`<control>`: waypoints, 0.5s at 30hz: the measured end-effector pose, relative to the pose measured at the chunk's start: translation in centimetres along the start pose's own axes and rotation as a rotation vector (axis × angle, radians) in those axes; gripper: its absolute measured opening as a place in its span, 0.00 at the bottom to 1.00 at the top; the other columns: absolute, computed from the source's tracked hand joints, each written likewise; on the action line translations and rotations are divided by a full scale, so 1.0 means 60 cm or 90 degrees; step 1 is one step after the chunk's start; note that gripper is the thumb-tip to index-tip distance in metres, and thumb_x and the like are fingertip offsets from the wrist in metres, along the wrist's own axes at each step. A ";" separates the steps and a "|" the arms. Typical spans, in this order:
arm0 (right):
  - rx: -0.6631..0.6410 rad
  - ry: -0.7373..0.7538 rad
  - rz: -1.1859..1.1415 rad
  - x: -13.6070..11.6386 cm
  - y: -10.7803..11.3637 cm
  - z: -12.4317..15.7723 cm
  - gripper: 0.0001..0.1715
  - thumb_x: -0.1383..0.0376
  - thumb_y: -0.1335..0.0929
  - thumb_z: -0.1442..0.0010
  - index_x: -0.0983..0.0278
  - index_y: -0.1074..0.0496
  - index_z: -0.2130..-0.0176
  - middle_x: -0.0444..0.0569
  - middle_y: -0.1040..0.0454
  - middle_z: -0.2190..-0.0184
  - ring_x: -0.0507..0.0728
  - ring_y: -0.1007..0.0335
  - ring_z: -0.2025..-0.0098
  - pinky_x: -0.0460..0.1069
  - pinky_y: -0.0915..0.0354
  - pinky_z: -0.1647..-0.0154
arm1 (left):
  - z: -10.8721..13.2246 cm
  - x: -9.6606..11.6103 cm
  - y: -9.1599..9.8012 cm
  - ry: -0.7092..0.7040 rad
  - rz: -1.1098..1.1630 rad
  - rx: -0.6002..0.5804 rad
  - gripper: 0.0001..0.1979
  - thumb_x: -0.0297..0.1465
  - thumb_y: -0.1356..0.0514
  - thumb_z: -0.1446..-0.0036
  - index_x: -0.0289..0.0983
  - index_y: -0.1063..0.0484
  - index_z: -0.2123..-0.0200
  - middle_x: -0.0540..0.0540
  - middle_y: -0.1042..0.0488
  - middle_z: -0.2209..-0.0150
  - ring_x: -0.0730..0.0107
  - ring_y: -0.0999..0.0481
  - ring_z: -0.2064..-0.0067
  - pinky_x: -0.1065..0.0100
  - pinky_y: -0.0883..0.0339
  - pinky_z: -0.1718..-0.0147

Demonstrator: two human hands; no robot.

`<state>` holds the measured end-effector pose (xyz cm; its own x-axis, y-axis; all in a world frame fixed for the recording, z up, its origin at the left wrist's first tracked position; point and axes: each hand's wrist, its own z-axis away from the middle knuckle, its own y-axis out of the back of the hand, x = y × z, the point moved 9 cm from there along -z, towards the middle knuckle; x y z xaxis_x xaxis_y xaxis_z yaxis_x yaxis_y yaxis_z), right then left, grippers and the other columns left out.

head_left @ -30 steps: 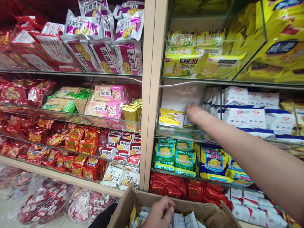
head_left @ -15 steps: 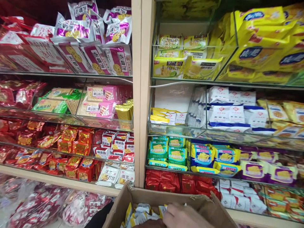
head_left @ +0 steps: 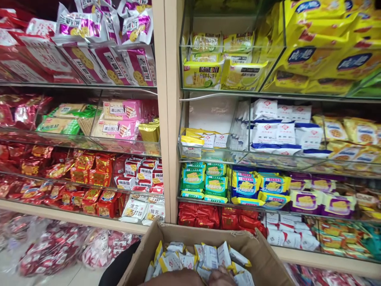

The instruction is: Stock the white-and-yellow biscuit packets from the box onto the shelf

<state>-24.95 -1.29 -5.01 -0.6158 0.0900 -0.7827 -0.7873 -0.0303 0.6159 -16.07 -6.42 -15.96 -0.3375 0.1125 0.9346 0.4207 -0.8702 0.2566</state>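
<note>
Digging in the cardboard box of yellow-white snack packets: one hand barely visible, grip state unclear. Shelf compartment part-filled; most packets still boxed.

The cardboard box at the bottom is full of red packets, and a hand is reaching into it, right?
Not quite. The head view shows the cardboard box full of white and yellow packets, not red ones. A hand is reaching into it, as you say.
</note>
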 end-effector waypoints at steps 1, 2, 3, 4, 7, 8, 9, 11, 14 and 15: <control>0.004 -0.001 0.004 0.003 0.006 -0.003 0.15 0.51 0.37 0.50 0.54 0.29 0.66 0.44 0.27 0.71 0.58 0.31 0.63 0.55 0.37 0.60 | 0.002 0.007 -0.001 0.003 -0.011 -0.025 0.10 0.30 0.34 0.71 0.41 0.33 0.92 0.58 0.40 0.92 0.74 0.38 0.84 0.70 0.44 0.79; 0.007 -0.003 0.007 0.007 0.009 -0.006 0.15 0.52 0.37 0.49 0.56 0.29 0.65 0.45 0.27 0.69 0.57 0.31 0.62 0.54 0.37 0.60 | 0.003 0.016 0.001 0.004 -0.016 -0.038 0.07 0.30 0.35 0.70 0.41 0.31 0.89 0.58 0.38 0.90 0.75 0.39 0.84 0.71 0.45 0.79; 0.006 -0.005 0.010 0.011 0.007 -0.010 0.14 0.53 0.37 0.48 0.57 0.29 0.65 0.45 0.27 0.68 0.57 0.31 0.62 0.54 0.37 0.60 | 0.003 0.025 0.004 0.006 -0.017 -0.043 0.05 0.30 0.36 0.68 0.41 0.30 0.87 0.58 0.37 0.89 0.76 0.40 0.83 0.72 0.47 0.80; 0.001 -0.007 0.014 0.014 0.000 -0.014 0.11 0.55 0.36 0.49 0.57 0.29 0.67 0.45 0.26 0.69 0.56 0.31 0.63 0.53 0.37 0.62 | 0.002 0.034 0.007 0.008 -0.014 -0.042 0.04 0.32 0.37 0.65 0.40 0.30 0.85 0.58 0.37 0.87 0.77 0.40 0.83 0.73 0.47 0.80; -0.049 -0.013 0.031 0.015 -0.040 -0.030 0.04 0.65 0.33 0.56 0.58 0.29 0.80 0.44 0.26 0.76 0.57 0.30 0.69 0.49 0.37 0.69 | -0.002 0.061 0.020 0.016 0.029 -0.040 0.10 0.39 0.43 0.54 0.38 0.32 0.78 0.56 0.35 0.83 0.78 0.36 0.80 0.75 0.45 0.79; -0.060 -0.008 0.048 0.011 -0.048 -0.037 0.06 0.68 0.34 0.56 0.60 0.30 0.81 0.45 0.26 0.77 0.56 0.30 0.70 0.48 0.38 0.70 | -0.002 0.070 0.025 0.013 0.049 -0.044 0.12 0.41 0.44 0.52 0.38 0.32 0.74 0.55 0.34 0.81 0.77 0.34 0.78 0.75 0.43 0.78; -0.057 -0.004 0.074 0.004 -0.050 -0.045 0.07 0.69 0.36 0.55 0.62 0.30 0.80 0.46 0.25 0.77 0.56 0.30 0.71 0.48 0.39 0.70 | 0.000 0.079 0.030 0.006 0.070 -0.050 0.14 0.44 0.45 0.52 0.38 0.33 0.70 0.54 0.33 0.79 0.77 0.33 0.77 0.75 0.42 0.77; -0.009 0.007 0.138 -0.013 -0.033 -0.066 0.09 0.69 0.40 0.51 0.64 0.30 0.75 0.50 0.25 0.75 0.56 0.31 0.70 0.47 0.41 0.70 | 0.004 0.095 0.038 -0.014 0.105 -0.060 0.19 0.46 0.43 0.54 0.39 0.34 0.63 0.52 0.32 0.72 0.77 0.32 0.73 0.75 0.39 0.75; 0.100 0.014 0.174 -0.033 0.005 -0.098 0.10 0.65 0.42 0.46 0.64 0.34 0.72 0.51 0.27 0.74 0.56 0.33 0.70 0.48 0.43 0.70 | 0.002 0.104 0.051 -0.033 0.153 -0.024 0.23 0.45 0.39 0.57 0.38 0.35 0.60 0.51 0.32 0.69 0.79 0.32 0.74 0.74 0.36 0.76; 0.136 0.017 0.153 -0.034 0.013 -0.106 0.10 0.63 0.42 0.45 0.64 0.35 0.72 0.50 0.28 0.75 0.56 0.34 0.70 0.48 0.43 0.70 | -0.002 0.103 0.056 -0.033 0.167 0.004 0.22 0.44 0.39 0.57 0.37 0.35 0.61 0.52 0.32 0.71 0.80 0.33 0.77 0.75 0.37 0.78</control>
<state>-24.52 -7.85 -3.51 -0.7863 0.0790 -0.6128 -0.5964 0.1625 0.7861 -16.83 -8.67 -9.36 -0.1721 -0.0918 0.9808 0.4935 -0.8697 0.0052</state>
